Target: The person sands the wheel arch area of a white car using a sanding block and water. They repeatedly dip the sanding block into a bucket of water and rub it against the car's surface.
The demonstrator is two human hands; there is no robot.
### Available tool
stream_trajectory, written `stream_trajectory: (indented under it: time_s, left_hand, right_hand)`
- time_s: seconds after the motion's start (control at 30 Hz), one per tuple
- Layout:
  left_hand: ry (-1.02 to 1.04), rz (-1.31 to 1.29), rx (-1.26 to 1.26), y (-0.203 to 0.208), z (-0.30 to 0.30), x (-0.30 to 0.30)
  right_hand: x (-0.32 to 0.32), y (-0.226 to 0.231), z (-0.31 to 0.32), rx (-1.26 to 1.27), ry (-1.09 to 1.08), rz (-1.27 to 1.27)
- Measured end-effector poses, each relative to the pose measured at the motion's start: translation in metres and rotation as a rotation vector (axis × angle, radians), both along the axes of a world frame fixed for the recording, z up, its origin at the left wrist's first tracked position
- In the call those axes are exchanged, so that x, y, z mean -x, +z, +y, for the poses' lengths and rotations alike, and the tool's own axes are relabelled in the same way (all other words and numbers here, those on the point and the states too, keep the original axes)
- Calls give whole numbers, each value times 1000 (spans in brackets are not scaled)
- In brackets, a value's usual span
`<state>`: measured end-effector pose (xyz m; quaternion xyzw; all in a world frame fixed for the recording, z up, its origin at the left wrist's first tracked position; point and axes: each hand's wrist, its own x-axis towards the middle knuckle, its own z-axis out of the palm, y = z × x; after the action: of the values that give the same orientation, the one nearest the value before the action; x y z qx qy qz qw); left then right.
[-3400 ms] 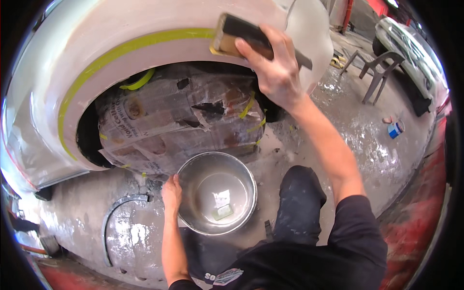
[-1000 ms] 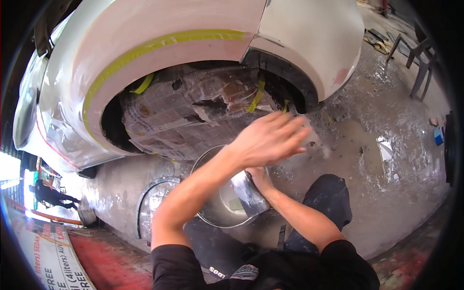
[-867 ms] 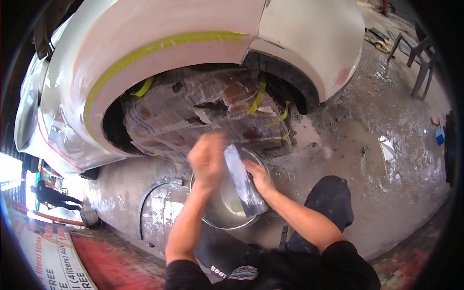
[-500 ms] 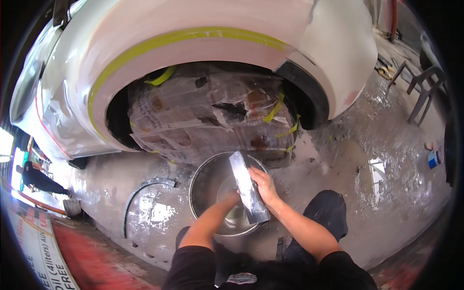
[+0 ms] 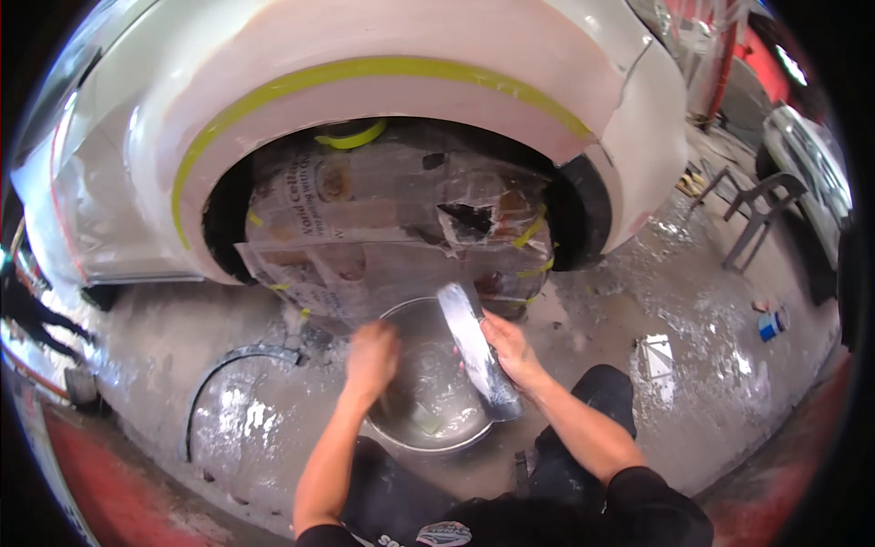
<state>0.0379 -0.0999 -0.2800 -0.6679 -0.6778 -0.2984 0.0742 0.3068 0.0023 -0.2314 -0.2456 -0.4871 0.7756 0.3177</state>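
Note:
My right hand [image 5: 510, 349] grips a long, flat sanding block [image 5: 476, 351] by its right side. The block's wet face shines silver-grey, with a dark edge, and it is tilted over the right part of a round metal basin [image 5: 424, 448]. My left hand [image 5: 372, 360] is over the basin's left rim, apart from the block. Motion smears its fingers, so whether it holds anything cannot be made out. Water lies in the basin, with a small pale piece [image 5: 427, 419] near the bottom, too blurred to name.
Ahead stands a car body panel [image 5: 383, 36] with yellow-green tape [image 5: 365, 68] along its wheel arch. Newspaper [image 5: 337, 219] masks the wheel. A curved dark trim strip [image 5: 205, 392] lies on the wet floor at left. A plastic chair [image 5: 761, 205] and a blue can [image 5: 772, 325] are at right.
My left hand has left the inside of the basin and the block's side, moving up and left to the rim. The right hand keeps the block, and the view has shifted slightly.

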Motion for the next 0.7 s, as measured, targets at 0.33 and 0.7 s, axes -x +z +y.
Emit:
stream_trajectory:
  time_s: [0.33, 0.7]
  left_hand:
    - [192, -517, 233, -7, -13, 28]
    - [252, -517, 237, -26, -18, 33]
  right_hand:
    - [-29, 238, 101, -1756, -1058, -420]
    - [28, 307, 157, -2143, -1062, -363]
